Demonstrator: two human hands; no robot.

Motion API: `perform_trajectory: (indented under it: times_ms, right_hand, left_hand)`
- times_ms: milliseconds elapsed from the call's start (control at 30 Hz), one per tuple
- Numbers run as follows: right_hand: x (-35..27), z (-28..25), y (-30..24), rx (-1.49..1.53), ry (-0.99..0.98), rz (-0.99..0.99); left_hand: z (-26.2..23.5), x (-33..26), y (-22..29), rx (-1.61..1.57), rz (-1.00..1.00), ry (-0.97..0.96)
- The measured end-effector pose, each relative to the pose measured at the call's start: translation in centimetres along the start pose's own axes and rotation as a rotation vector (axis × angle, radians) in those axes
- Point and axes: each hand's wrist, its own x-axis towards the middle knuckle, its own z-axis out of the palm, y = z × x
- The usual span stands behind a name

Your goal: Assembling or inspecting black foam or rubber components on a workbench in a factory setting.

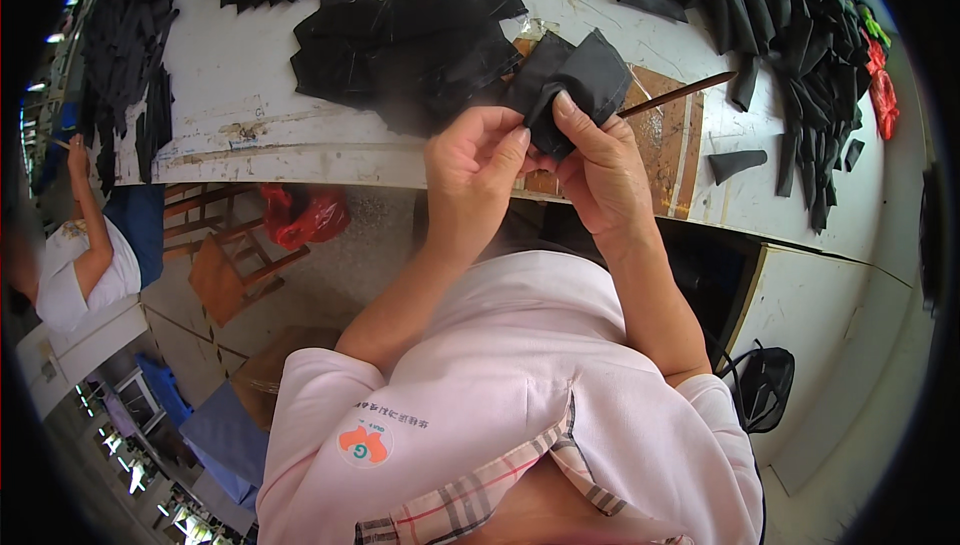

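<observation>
Over the table's front edge, both hands hold a folded piece of black fabric (598, 73). My left hand (468, 173) pinches its lower left side between thumb and fingers. My right hand (610, 173) grips the other side, with its thumb pressed on top of a raised fold. A thin brown pointed stick (682, 94) sticks out past my right hand toward the right; its near end is hidden by the hand. Flat black fabric pieces (400, 40) lie in a loose stack just beyond my left hand.
On the right is a heap of narrow black fabric tubes (790, 35), with one loose tube (738, 164) nearer me. Brown tape and board (665, 160) cover part of the white table (300, 157). A wooden stool (225, 280) and a red bag (305, 215) stand left; another person (95, 255) works there.
</observation>
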Motion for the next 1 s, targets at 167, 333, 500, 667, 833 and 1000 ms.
perform_trajectory:
  times_ms: [167,333,500,667,833,1000]
  right_hand:
    - [0.0,-0.6,-0.1,-0.042,-0.021,0.026]
    - [0.3,-0.6,0.5,-0.009,0.008,-0.022]
    - [0.3,-0.5,0.5,-0.006,0.012,-0.003]
    - [0.5,-0.8,0.8,-0.023,0.010,0.030]
    - [0.5,-0.3,1.0,-0.104,0.049,-0.072]
    - [0.6,-0.3,1.0,-0.079,0.040,-0.052]
  left_hand:
    - [-0.8,0.6,-0.6,-0.213,-0.152,-0.067]
    - [-0.1,-0.3,-0.4,-0.244,-0.056,-0.021]
    - [0.1,-0.3,0.1,-0.038,0.037,-0.035]
    - [-0.1,0.2,-0.6,0.158,0.086,-0.035]
    - [0.5,0.2,-0.9,0.670,0.555,0.090]
    - [0.3,0.3,-1.5,0.490,0.428,0.107]
